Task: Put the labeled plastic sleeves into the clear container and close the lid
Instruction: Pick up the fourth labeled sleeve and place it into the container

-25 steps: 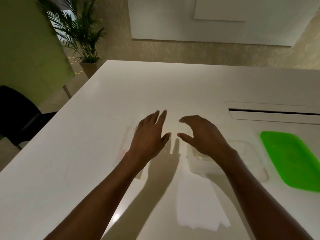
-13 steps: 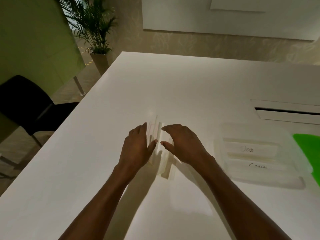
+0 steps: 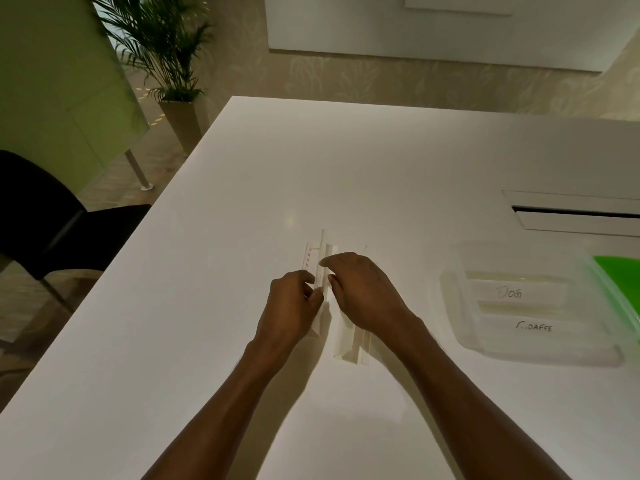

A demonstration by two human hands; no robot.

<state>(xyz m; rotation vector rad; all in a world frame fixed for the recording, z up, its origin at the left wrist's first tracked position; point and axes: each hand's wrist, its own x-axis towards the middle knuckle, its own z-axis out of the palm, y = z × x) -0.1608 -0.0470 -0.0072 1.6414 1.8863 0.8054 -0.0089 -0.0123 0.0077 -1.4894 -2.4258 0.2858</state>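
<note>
Left hand (image 3: pixel 291 303): at the middle of the bench, knuckles up; thumb and fingers pressed together in a grip on the near part of a clear plastic sleeve (image 3: pixel 316 268) with a thin red outline; that sleeve is tilted up on edge.
Right hand (image 3: pixel 360 292): just right of the left hand, palm down; forefinger and thumb curled toward the same sleeve, their tips at its edge; whether this grip truly pinches it or only touches it I cannot tell.
Other sleeves (image 3: pixel 349 344): a few more clear sleeves under and just nearer than the right hand, lying lengthwise away from the person; their labels cannot be read.
Clear container (image 3: pixel 460 306): to the right, well apart from the hands, open on top; inside lie two sleeves with handwritten labels; the farther one (image 3: pixel 519 293) reads "DOG"; the nearer one (image 3: pixel 540 328) is less legible.
Green lid (image 3: pixel 620 282): at the right edge of the view, just beside the container, not on it.
Bench (image 3: pixel 346 168): white and glossy; a long cable slot (image 3: pixel 575 214) is set in its top beyond the container.
Room: black chair (image 3: pixel 38 216) at left; potted palm (image 3: pixel 162 53) beyond the far left corner of the bench.
</note>
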